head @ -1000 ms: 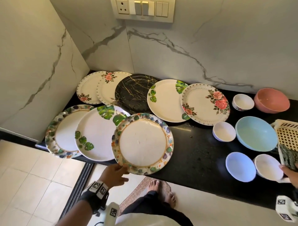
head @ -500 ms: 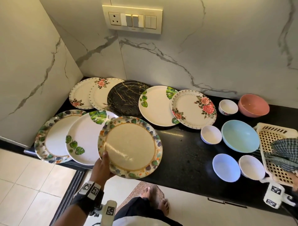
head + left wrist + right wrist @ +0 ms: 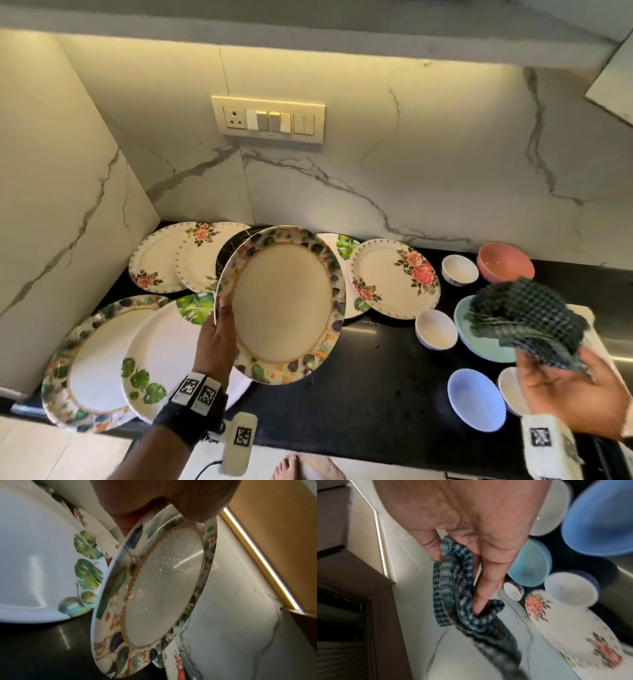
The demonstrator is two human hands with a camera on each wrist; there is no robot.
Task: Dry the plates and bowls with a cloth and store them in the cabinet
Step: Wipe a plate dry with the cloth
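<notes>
Plate with leaf-patterned rim (image 3: 282, 305) is held tilted above the black counter (image 3: 370, 383), clear of the plates below; left hand (image 3: 217, 342) pinches its left edge, thumb on the face. Right hand (image 3: 568, 387) grips a bunched checked cloth (image 3: 524, 318) above the bowls, well apart from the plate.

A round plate (image 3: 282, 305) with a leaf-and-fruit patterned rim and a gold-ringed cream centre (speckled with droplets in the left wrist view) is tilted up at frame centre, clear of the worktop. The dark checked cloth (image 3: 524, 320) hangs bunched at right. More plates lie overlapping at left, bowls at right.
</notes>
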